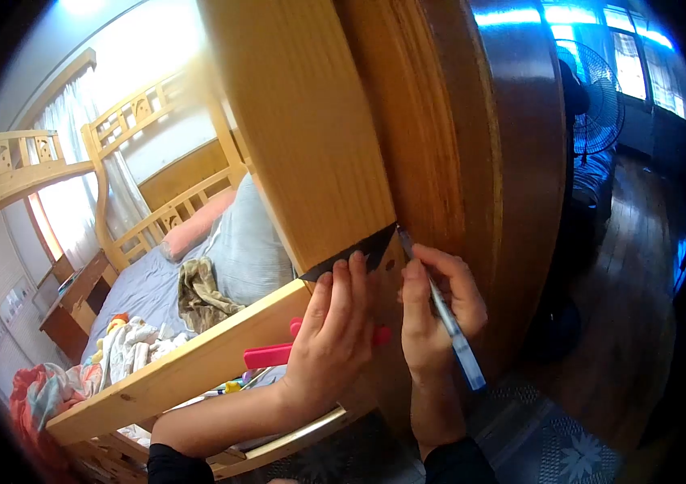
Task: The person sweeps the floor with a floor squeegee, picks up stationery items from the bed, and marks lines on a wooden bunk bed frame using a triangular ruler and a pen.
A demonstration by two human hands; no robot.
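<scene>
My left hand [333, 327] presses a black flat straight-edged piece [375, 242] against the wooden bedpost [311, 129], fingers close together. A pink bar [269, 356] passes behind that hand and shows on both sides of it; whether it joins the black piece is hidden. In my right hand [440, 310], closed in a writing grip, is a pen [458, 343] with a clear barrel and blue end. Its tip meets the post at the upper right corner of the black piece.
A bed rail [173, 363] runs left from the post. On the mattress lie a grey pillow [250, 242], a brown cloth [200, 294] and crumpled clothes [129, 347]. A brown wooden panel [524, 161] stands right of the post, with a fan [597, 97] beyond.
</scene>
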